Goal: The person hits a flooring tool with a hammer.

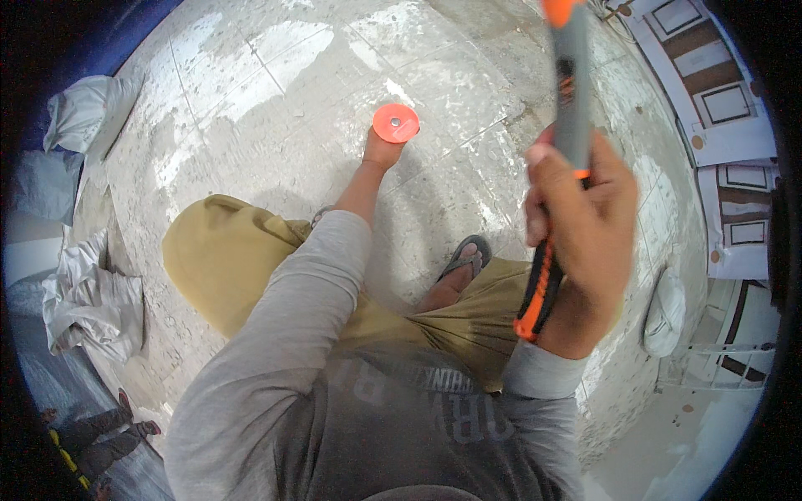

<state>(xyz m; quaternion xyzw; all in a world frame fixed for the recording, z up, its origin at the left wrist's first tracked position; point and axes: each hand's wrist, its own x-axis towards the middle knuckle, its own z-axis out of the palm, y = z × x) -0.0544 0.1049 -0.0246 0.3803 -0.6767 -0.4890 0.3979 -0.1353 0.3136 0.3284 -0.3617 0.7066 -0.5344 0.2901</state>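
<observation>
My left hand (383, 151) is closed beneath the round orange guard of a chisel (385, 116), low over the tiled floor. The chisel's metal striking end shows at the middle of the guard; its blade is hidden below. Up close at the right, my right hand (591, 221) is wrapped round the grey, black and orange handle of a hammer (571, 104). The hammer is raised, slightly blurred, and its head lies beyond the picture's upper edge. Between my arms, my sandalled foot (455, 275) rests on the floor near the chisel.
Pale, chipped patches and dust cover the tiled floor (276, 92). White sacks (93, 113) and a crumpled sack (96, 296) lie at the left. Another person's legs (109, 430) show at the lower left. Patterned white panels (706, 75) and a white bundle (666, 313) stand at the right.
</observation>
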